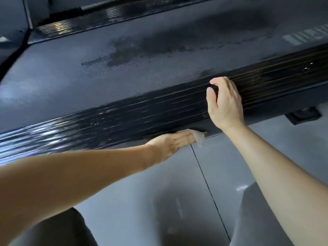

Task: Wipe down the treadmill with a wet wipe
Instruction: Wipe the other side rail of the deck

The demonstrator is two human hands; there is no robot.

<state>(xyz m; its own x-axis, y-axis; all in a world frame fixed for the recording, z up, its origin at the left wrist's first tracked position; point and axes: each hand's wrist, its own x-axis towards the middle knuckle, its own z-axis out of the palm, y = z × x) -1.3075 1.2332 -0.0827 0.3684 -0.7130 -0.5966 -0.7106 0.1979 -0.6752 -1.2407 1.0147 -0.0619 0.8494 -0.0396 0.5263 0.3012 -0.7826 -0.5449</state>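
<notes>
The treadmill fills the upper view: a dark belt [159, 55] with damp patches and a glossy black ribbed side rail [142, 110] running from lower left to upper right. My left hand [170, 144] lies flat with straight fingers, pressing a pale wet wipe [199, 136] against the rail's near lower edge. My right hand [224, 103] hovers over the rail with loosely curled fingers and holds nothing.
Grey tiled floor [204, 183] with a dark seam lies below the rail. A black treadmill foot [303, 115] juts out at right. The far side rail [106, 15] runs along the top. My knees show at the bottom corners.
</notes>
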